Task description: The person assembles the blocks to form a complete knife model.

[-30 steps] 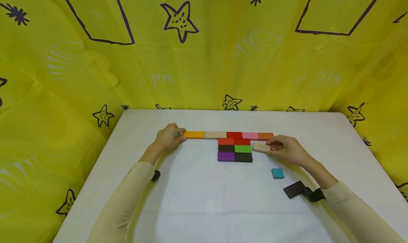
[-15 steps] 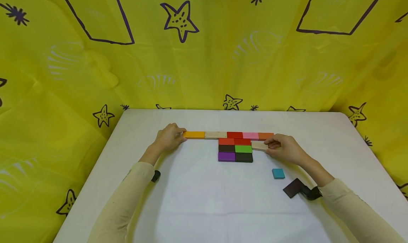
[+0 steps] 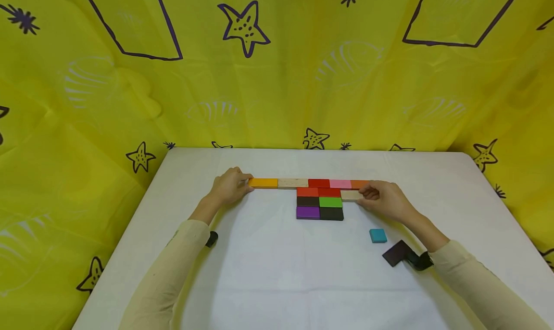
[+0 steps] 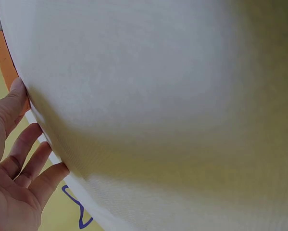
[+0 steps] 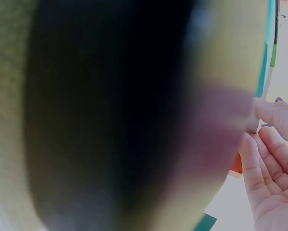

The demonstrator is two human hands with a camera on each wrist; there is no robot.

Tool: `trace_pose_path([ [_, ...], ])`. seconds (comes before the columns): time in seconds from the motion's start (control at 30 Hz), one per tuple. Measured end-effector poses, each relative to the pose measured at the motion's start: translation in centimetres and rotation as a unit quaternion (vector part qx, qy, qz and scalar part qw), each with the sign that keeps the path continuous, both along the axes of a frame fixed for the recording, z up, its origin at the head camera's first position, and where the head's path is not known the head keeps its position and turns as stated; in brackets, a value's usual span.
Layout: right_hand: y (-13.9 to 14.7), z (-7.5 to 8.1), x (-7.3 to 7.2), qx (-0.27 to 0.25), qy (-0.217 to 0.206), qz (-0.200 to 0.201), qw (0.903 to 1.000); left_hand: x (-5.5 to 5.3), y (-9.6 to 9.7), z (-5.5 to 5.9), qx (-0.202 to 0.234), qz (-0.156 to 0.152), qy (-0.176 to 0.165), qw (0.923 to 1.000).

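Observation:
My left hand (image 3: 229,185) pinches the left end of a yellow-orange block (image 3: 264,183), the first in a long row. After it come a beige block (image 3: 293,183), a red block (image 3: 318,183), a pink block (image 3: 340,184) and an orange block (image 3: 360,183). Under the row's middle lie two columns of blocks, with a green one (image 3: 331,202) and a purple one (image 3: 308,212) among them. Fingers and thumb of my right hand (image 3: 383,200) pinch a pale wooden block (image 3: 348,195) by its right end. Its left end meets the upper right side of the columns, just below the row.
A teal square block (image 3: 378,235) lies alone on the white tabletop (image 3: 268,258), in front of my right hand. A dark flat piece (image 3: 394,253) on a black curved mount (image 3: 419,261) shows beside the right sleeve. Yellow patterned cloth (image 3: 277,99) hangs behind the table.
My right hand has slid the pale wooden block left and slightly away from me, closing the gap to the columns. The left hand has stayed on the yellow-orange block.

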State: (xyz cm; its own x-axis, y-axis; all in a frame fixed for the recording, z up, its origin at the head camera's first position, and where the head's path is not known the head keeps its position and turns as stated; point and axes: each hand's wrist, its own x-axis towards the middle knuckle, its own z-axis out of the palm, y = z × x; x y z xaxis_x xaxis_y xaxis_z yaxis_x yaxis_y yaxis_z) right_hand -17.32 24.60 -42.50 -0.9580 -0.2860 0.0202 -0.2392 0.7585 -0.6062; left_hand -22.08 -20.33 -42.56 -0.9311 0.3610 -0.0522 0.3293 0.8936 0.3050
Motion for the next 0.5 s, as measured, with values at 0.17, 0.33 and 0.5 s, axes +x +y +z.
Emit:
trace_pose_path([
  [0.17,-0.12,0.02,-0.08,-0.002,0.004,-0.007,1.0,-0.04,0.05,0.02,0.001,-0.001,0.002,1.0],
  [0.33,-0.21,-0.14,-0.19,0.0,0.012,-0.009,0.9999,-0.05,0.07,-0.1,0.0,0.0,-0.001,1.0],
  [0.5,-0.34,-0.29,-0.28,0.003,0.008,-0.02,0.9997,0.03,0.11,-0.05,0.003,0.003,-0.003,1.0],
])
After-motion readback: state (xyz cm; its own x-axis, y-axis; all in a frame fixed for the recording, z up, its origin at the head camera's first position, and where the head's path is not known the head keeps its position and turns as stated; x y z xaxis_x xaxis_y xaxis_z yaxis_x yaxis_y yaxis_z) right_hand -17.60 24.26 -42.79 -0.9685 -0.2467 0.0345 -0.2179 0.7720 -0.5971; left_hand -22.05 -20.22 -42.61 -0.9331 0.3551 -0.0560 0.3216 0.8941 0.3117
